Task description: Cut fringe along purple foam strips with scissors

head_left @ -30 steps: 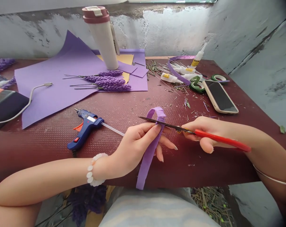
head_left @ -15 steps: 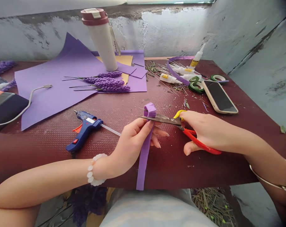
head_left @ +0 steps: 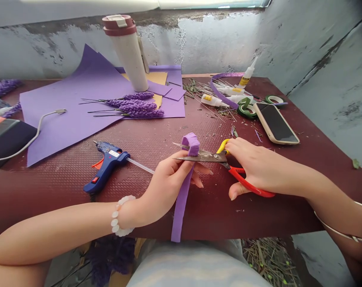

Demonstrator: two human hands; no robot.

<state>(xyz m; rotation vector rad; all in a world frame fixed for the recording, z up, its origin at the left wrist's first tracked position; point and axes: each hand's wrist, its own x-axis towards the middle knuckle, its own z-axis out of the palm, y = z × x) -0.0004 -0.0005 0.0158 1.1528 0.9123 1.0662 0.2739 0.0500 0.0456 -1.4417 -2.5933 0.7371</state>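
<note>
My left hand (head_left: 169,181) pinches a long purple foam strip (head_left: 182,191) that hangs down over the table's front edge. The strip's top end curls into a loop just above my fingers. My right hand (head_left: 255,165) grips red-and-yellow-handled scissors (head_left: 217,157). The blades are slightly parted around the strip right below its curled top.
A blue glue gun (head_left: 106,165) lies left of my left hand on the dark red table (head_left: 64,187). Behind are purple sheets (head_left: 73,107), lavender-like stems (head_left: 136,105), a white tumbler (head_left: 128,50), glue bottles (head_left: 217,99), green tape rolls (head_left: 246,107) and a phone (head_left: 275,122).
The scissors turned from edge-on to flat and their blades came onto the strip. My right hand moved left toward the strip. The strip's loop curled tighter.
</note>
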